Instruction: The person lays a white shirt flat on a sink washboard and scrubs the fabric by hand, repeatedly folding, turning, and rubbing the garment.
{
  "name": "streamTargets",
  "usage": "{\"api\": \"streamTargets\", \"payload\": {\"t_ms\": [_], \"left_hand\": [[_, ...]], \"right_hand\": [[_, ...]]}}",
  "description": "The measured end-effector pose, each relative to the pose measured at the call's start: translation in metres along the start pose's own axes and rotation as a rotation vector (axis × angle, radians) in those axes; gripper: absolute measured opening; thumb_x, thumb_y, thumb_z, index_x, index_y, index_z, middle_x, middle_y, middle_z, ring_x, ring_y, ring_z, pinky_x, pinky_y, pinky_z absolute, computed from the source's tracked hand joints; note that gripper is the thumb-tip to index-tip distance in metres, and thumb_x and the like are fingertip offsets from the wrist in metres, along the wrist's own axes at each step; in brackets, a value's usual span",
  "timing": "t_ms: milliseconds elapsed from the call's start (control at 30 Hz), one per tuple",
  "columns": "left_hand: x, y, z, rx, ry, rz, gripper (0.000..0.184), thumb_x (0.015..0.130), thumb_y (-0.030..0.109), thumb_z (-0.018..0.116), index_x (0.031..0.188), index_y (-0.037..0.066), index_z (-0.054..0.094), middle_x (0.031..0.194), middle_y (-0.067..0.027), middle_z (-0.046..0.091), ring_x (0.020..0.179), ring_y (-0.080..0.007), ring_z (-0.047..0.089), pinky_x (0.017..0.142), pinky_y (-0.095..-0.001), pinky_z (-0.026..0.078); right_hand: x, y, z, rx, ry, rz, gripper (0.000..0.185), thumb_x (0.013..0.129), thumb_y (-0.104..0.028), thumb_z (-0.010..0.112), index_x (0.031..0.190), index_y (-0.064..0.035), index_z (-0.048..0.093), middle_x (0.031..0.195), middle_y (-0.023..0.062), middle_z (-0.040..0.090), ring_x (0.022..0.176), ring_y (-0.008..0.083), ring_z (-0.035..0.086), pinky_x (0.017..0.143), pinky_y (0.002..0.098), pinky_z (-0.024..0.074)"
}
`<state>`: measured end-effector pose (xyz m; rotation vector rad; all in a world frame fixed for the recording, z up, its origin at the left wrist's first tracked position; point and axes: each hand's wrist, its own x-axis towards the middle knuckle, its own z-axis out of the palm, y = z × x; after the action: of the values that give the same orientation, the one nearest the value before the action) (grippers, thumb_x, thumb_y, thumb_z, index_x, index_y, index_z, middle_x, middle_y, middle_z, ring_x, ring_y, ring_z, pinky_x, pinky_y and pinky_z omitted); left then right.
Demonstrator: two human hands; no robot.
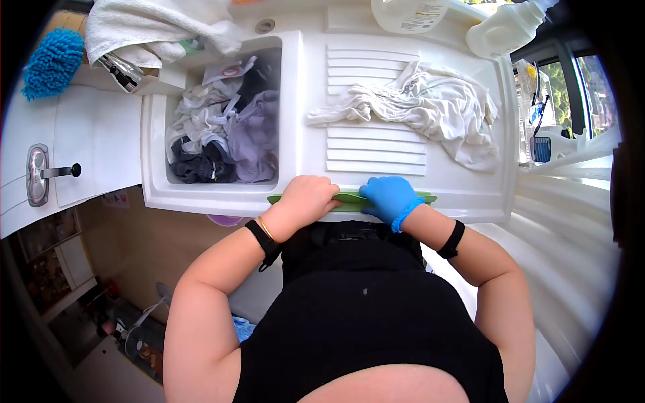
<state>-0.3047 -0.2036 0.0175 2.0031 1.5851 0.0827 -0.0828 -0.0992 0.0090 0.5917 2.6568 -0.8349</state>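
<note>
My bare left hand (309, 201) is closed over a long, thin green strip (349, 197) at the front rim of the white sink unit. My right hand (393, 199), in a blue disposable glove, has its fingers curled onto the same green strip farther right. The strip's ends stick out past both hands, and its exact kind cannot be made out. Beyond my right hand, a crumpled white cloth (430, 107) lies across the ridged washboard (376, 149). Left of it, the sink basin (290, 114) holds a heap of wet-looking white, lilac and dark laundry (252, 134).
Two white plastic jugs, one upright (410, 15) and one tilted (507, 30), stand at the back. A white towel (158, 23) and a blue microfibre mitt (54, 64) lie back left. A white cabinet door with a handle (39, 174) borders the left; windows are at right.
</note>
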Motion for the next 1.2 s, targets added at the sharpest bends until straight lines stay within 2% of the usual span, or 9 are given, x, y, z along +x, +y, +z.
{"api": "streamTargets", "payload": {"t_ms": [200, 300, 433, 633, 767, 833, 933, 1033, 1200], "left_hand": [[0.000, -0.004, 0.012, -0.014, 0.028, -0.054, 0.026, 0.087, 0.035, 0.075, 0.088, 0.010, 0.070, 0.081, -0.0087, 0.065, 0.082, -0.0324, 0.068, 0.069, -0.0463, 0.054], [-0.004, 0.005, 0.014, 0.028, 0.063, -0.074, 0.025, 0.087, 0.034, 0.075, 0.087, 0.010, 0.069, 0.083, -0.0092, 0.064, 0.082, -0.0330, 0.068, 0.069, -0.0467, 0.054], [-0.022, -0.008, -0.001, 0.018, 0.100, -0.058, 0.024, 0.087, 0.032, 0.075, 0.086, 0.009, 0.066, 0.085, -0.0101, 0.064, 0.082, -0.0334, 0.067, 0.068, -0.0468, 0.053], [-0.068, -0.045, -0.004, 0.079, 0.099, -0.042, 0.015, 0.085, 0.021, 0.074, 0.085, 0.010, 0.064, 0.084, -0.0078, 0.060, 0.086, -0.0304, 0.065, 0.069, -0.0446, 0.054], [-0.063, -0.048, 0.005, 0.165, 0.180, -0.002, 0.010, 0.085, 0.016, 0.073, 0.088, 0.010, 0.066, 0.080, -0.0077, 0.056, 0.080, -0.0292, 0.064, 0.066, -0.0450, 0.053], [-0.066, -0.043, 0.006, 0.189, 0.196, -0.013, 0.009, 0.084, 0.015, 0.072, 0.089, 0.010, 0.067, 0.079, -0.0079, 0.058, 0.079, -0.0288, 0.065, 0.067, -0.0454, 0.053], [-0.054, -0.040, -0.003, 0.198, 0.001, -0.077, 0.012, 0.083, 0.017, 0.072, 0.091, 0.010, 0.067, 0.081, -0.0096, 0.064, 0.080, -0.0311, 0.068, 0.069, -0.0465, 0.054], [-0.026, -0.012, -0.011, 0.069, 0.008, 0.013, 0.017, 0.084, 0.024, 0.074, 0.089, 0.008, 0.068, 0.085, -0.0114, 0.068, 0.082, -0.0341, 0.070, 0.072, -0.0477, 0.056], [0.019, 0.006, 0.018, 0.042, -0.048, 0.042, 0.022, 0.086, 0.028, 0.075, 0.091, 0.007, 0.070, 0.087, -0.0122, 0.069, 0.085, -0.0354, 0.070, 0.073, -0.0487, 0.057]], "right_hand": [[0.054, -0.032, -0.023, 0.024, -0.341, 0.119, 0.022, 0.088, -0.028, 0.075, 0.104, -0.0133, 0.074, 0.104, 0.0136, 0.074, 0.097, 0.0344, 0.072, 0.081, 0.0454, 0.0573], [0.043, -0.020, 0.004, -0.040, -0.166, 0.009, 0.019, 0.089, -0.026, 0.074, 0.103, -0.0129, 0.073, 0.102, 0.0135, 0.073, 0.095, 0.0351, 0.071, 0.081, 0.0466, 0.0570], [-0.003, 0.018, 0.000, 0.029, -0.015, 0.025, 0.020, 0.088, -0.027, 0.074, 0.100, -0.0120, 0.070, 0.098, 0.0122, 0.071, 0.094, 0.0371, 0.069, 0.081, 0.0488, 0.0559], [-0.077, 0.078, -0.019, -0.038, -0.105, 0.201, 0.019, 0.087, -0.025, 0.076, 0.099, -0.0124, 0.070, 0.100, 0.0118, 0.070, 0.094, 0.0367, 0.068, 0.082, 0.0488, 0.0556], [-0.069, 0.086, -0.008, -0.035, -0.089, 0.163, 0.019, 0.085, -0.023, 0.076, 0.101, -0.0129, 0.071, 0.097, 0.0124, 0.070, 0.094, 0.0375, 0.069, 0.083, 0.0486, 0.0557], [-0.072, 0.083, -0.006, -0.006, -0.068, 0.171, 0.020, 0.085, -0.023, 0.076, 0.102, -0.0135, 0.072, 0.097, 0.0131, 0.071, 0.094, 0.0379, 0.069, 0.083, 0.0483, 0.0559], [-0.058, 0.063, -0.019, -0.190, -0.229, 0.295, 0.020, 0.085, -0.025, 0.075, 0.102, -0.0144, 0.072, 0.098, 0.0143, 0.072, 0.095, 0.0380, 0.069, 0.084, 0.0476, 0.0562], [-0.039, 0.018, -0.029, -0.107, -0.110, 0.119, 0.019, 0.087, -0.022, 0.071, 0.103, -0.0106, 0.073, 0.099, 0.0154, 0.073, 0.093, 0.0377, 0.071, 0.082, 0.0487, 0.0568], [0.025, -0.009, 0.007, -0.107, -0.149, 0.101, 0.019, 0.089, -0.022, 0.070, 0.103, -0.0096, 0.074, 0.100, 0.0152, 0.074, 0.093, 0.0378, 0.072, 0.081, 0.0478, 0.0581]]}}
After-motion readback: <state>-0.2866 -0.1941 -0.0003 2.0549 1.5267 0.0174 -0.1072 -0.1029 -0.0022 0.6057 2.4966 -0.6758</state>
